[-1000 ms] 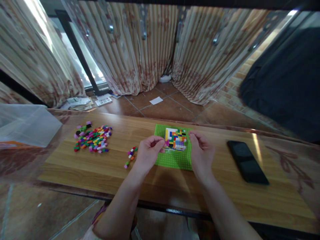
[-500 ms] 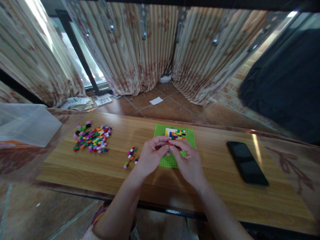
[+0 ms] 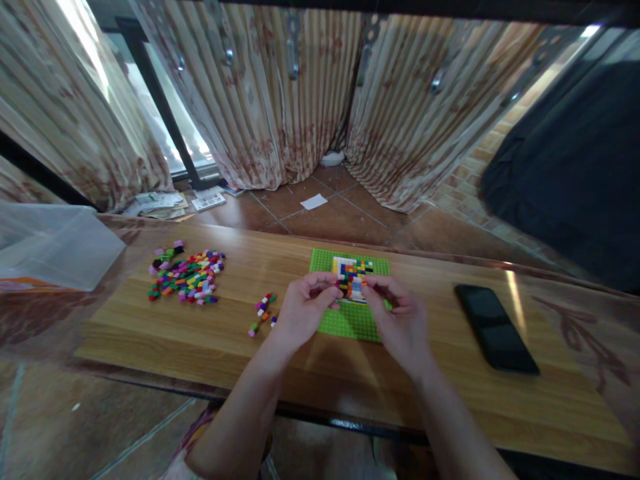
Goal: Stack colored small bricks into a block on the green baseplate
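"Where's the build [image 3: 354, 268] in relation to the fingers?"

"Between them. It stands on the green plate [image 3: 357, 325], with the left hand [image 3: 304, 308] at its near left corner and the right hand [image 3: 403, 321] at its near right. The fingertips hide part of its near side."

"Are the fingers closed on anything?"

"The left thumb and forefinger are pinched together on a magenta brick [image 3: 337, 285], just beside the build. The right thumb and forefinger are close together too, with an orange brick [image 3: 365, 285] showing at their tips. I can't tell whether they grip it or it sits on the build."

"And how are the hands held?"

"Both reach in from the near edge of the table [image 3: 200, 343], forearms slanting inward towards each other. The backs of the hands face up and outward, and the other fingers curl behind the thumbs. The two hands are apart, with the build showing in the gap."

"Which way does the build point?"

"Its sides run roughly along the plate's. It looks nearly square, so I can't pick out a long axis."

"Anything near the left wrist?"

"A few loose bricks [image 3: 263, 308]. The phone [image 3: 496, 328] lies well off to the right."
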`<state>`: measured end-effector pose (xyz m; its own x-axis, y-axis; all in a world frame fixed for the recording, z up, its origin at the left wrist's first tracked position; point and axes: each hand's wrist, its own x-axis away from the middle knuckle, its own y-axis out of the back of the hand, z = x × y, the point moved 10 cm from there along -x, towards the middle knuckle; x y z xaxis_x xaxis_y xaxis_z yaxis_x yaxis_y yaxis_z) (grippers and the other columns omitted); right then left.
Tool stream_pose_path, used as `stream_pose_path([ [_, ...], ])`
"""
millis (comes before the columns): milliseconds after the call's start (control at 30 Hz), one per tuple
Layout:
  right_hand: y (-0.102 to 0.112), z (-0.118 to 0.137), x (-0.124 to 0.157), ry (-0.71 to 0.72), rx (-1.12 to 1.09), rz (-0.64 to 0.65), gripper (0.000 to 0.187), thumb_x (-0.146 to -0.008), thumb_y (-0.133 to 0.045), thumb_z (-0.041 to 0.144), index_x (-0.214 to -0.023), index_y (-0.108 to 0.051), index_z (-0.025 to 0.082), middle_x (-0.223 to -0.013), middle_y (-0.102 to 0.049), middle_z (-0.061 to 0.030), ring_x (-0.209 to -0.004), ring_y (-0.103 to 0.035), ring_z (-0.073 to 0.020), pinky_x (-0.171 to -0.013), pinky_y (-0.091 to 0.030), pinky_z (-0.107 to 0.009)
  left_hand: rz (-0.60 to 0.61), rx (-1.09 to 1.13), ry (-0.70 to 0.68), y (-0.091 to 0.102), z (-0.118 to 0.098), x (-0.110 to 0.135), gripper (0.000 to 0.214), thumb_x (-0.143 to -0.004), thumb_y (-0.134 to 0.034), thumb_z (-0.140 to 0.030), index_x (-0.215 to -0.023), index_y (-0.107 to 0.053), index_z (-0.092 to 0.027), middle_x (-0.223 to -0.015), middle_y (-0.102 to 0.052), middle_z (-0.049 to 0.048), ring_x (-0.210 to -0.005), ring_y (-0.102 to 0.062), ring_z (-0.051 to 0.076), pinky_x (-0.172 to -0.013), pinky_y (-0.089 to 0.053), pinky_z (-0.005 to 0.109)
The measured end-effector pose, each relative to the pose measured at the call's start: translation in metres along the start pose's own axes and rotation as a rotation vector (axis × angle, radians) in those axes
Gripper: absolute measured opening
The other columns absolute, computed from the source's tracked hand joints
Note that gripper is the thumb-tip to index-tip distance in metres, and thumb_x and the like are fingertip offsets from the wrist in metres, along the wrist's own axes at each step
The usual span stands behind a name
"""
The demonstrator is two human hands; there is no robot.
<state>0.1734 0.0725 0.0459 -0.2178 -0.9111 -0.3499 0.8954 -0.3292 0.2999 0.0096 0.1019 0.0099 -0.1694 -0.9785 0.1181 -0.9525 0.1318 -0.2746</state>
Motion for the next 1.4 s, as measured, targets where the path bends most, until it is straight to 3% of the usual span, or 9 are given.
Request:
stream_pose_path([
  [133, 0.032, -0.026, -0.009, -0.11, 0.002, -0.158, 0.016, -0.079, -0.064, 0.032, -0.085, -0.073, 0.021, -0.086, -0.072, -0.0049, -0.077, -0.066, -0.0199, -0.072, -0.054, -0.035, -0.089, -0.052, 0.01, 0.013, 0.003, -0.002, 0.015, -0.071, -0.068, -0.019, -0.085, -0.069, -0.013, -0.07, -0.07, 0.0005, -0.056, -0.06, 0.009, -0.057, -0.049, 0.021],
  [233, 0.04, -0.04, -0.011, -0.164, 0.048, -0.152, 0.019, -0.079, -0.062, 0.033, -0.086, -0.074, 0.02, -0.085, -0.073, -0.0058, -0.076, -0.067, -0.0209, -0.073, -0.053, -0.038, -0.124, -0.078, 0.003, 0.017, 0.005, -0.004, 0.014, -0.071, -0.067, -0.018, -0.084, -0.069, -0.014, -0.07, -0.07, -0.0002, -0.053, -0.06, 0.009, -0.056, -0.048, 0.021],
  [400, 0.032, -0.048, -0.007, -0.185, 0.11, -0.057, 0.02, -0.077, -0.065, 0.033, -0.088, -0.075, 0.02, -0.087, -0.075, -0.0063, -0.08, -0.068, -0.0218, -0.076, -0.053, -0.038, -0.131, -0.116, -0.021, 0.016, 0.007, -0.005, 0.014, -0.07, -0.066, -0.017, -0.084, -0.068, -0.014, -0.071, -0.07, 0.0011, -0.055, -0.06, 0.011, -0.056, -0.049, 0.023],
  [967, 0.016, -0.048, -0.018, -0.231, 0.017, -0.056, 0.02, -0.068, -0.075, 0.038, -0.072, -0.073, 0.019, -0.071, -0.073, -0.0035, -0.066, -0.065, -0.0177, -0.066, -0.052, -0.032, -0.145, -0.231, -0.014, 0.019, 0.01, -0.004, 0.015, -0.072, -0.067, -0.019, -0.086, -0.069, -0.015, -0.071, -0.07, 0.0014, -0.054, -0.061, 0.012, -0.052, -0.046, 0.022],
  [1200, 0.005, -0.073, -0.017, -0.463, -0.312, -0.03, 0.032, -0.051, -0.085, 0.04, -0.068, -0.07, 0.018, -0.056, -0.063, 0.0016, -0.048, -0.05, -0.0092, -0.046, -0.041, -0.023, -0.152, -0.221, 0.002, 0.022, 0.015, -0.005, 0.021, -0.072, -0.068, -0.018, -0.092, -0.069, -0.016, -0.07, -0.068, 0.0005, -0.055, -0.061, 0.012, -0.053, -0.046, 0.022],
  [1400, -0.005, -0.084, -0.009, -0.665, -0.475, -0.044, 0.035, -0.045, -0.089, 0.032, -0.068, -0.068, 0.018, -0.052, -0.062, 0.0035, -0.044, -0.05, -0.0069, -0.041, -0.043, -0.018, -0.076, -0.284, 0.022, 0.014, 0.025, -0.006, 0.04, -0.074, -0.066, -0.018, -0.114, -0.067, -0.015, -0.07, -0.069, 0.0004, -0.056, -0.062, 0.012, -0.053, -0.047, 0.022],
])
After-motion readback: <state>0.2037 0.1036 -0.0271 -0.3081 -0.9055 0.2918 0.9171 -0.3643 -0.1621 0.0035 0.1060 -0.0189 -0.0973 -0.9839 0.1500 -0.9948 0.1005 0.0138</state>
